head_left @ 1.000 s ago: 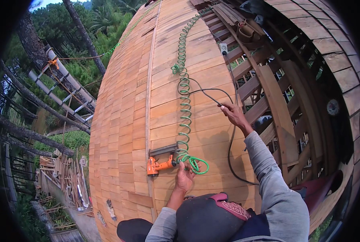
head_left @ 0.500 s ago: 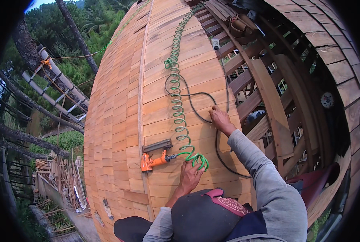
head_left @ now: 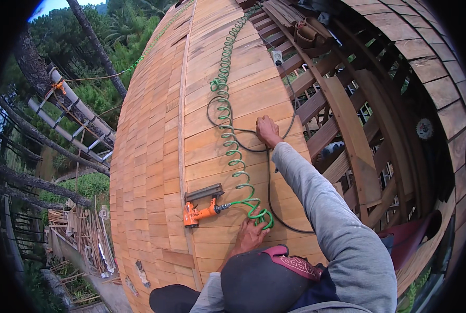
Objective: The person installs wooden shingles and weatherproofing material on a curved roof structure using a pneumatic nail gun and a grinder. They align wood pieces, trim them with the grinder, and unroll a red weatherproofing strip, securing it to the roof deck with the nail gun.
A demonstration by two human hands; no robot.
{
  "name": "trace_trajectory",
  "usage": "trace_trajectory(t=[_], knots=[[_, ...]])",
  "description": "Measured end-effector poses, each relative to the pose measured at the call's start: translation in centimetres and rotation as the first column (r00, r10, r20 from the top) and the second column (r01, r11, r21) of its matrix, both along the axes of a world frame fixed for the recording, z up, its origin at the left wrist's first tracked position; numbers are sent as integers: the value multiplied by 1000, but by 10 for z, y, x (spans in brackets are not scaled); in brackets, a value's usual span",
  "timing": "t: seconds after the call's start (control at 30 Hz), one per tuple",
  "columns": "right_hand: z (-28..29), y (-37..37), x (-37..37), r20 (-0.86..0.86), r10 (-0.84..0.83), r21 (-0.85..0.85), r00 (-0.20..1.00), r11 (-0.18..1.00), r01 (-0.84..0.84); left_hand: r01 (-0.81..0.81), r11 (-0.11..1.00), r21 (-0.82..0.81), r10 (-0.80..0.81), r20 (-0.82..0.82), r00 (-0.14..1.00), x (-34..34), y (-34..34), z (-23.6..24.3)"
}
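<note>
Two hands busy: my R hand, curled at the black cable (can't tell if clamped), has swung L, so cable now lies closer to the green hose, which my L hand touches, grip unclear, w/ orange nail gun nearby on planks.

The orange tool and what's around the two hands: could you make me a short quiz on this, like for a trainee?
1. Multiple choice: which colour is the coiled hose joined to the orange tool?
A) Blue
B) Green
C) Yellow

2. True or false: the left hand is gripping the orange tool.

3. Fill in: the right hand is on a black ____.

Key:
1. B
2. False; it is at the coiled hose.
3. Cable
</note>
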State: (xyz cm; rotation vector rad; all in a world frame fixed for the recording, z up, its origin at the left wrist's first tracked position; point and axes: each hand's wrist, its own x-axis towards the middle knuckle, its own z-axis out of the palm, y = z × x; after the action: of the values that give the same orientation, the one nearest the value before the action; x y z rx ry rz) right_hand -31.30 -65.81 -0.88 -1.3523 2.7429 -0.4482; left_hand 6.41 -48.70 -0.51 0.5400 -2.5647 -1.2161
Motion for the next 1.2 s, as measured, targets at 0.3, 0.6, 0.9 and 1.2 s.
trace_trajectory(t=[0.3, 0.6, 0.9, 1.2], knots=[[-32, 3, 3, -81, 143, 107, 986, 985, -134, 58, 998, 18, -60, 92, 994, -12, 3, 4], [91, -8, 48, 880, 456, -451, 135, 709, 541, 20, 1000, -20, -18, 96, 995, 16, -6, 4], [173, 30, 11, 439, 896, -643, -61, 361, 676, 18, 999, 27, -18, 21, 1000, 0, -2, 0], [174, 193, -85, 514, 29, -851, 857, 144, 505, -4, 963, 271, 9, -17, 1000, -3, -6, 3]])
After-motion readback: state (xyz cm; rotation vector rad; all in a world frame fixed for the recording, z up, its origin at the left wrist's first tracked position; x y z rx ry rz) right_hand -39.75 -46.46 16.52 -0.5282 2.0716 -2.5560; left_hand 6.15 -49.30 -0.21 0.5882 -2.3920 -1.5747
